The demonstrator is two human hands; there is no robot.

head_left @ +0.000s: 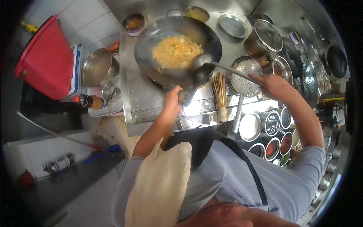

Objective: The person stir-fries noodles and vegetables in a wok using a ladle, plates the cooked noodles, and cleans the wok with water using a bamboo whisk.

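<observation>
A large dark wok (145, 41) sits on the steel stove, with noodles (177, 52) mixed with bits of vegetable in its middle. My left hand (173, 101) is closed at the wok's near edge, around its handle, where a dark cloth (185, 97) seems to be wrapped. My right hand (275, 85) grips the long handle of a ladle (230, 69). The ladle's round bowl rests inside the wok at its right side, beside the noodles. Under the ladle's handle lies a perforated strainer (245, 77). A bamboo wok brush (219, 94) stands between wok and strainer.
Several round seasoning containers (250, 126) with sauces and powders stand at my lower right. Lidded pots (264, 38) crowd the right back. A metal pot (99, 68), a dark bottle (90, 101) and a red bin (47, 62) are on the left. A metal plate (232, 25) lies behind.
</observation>
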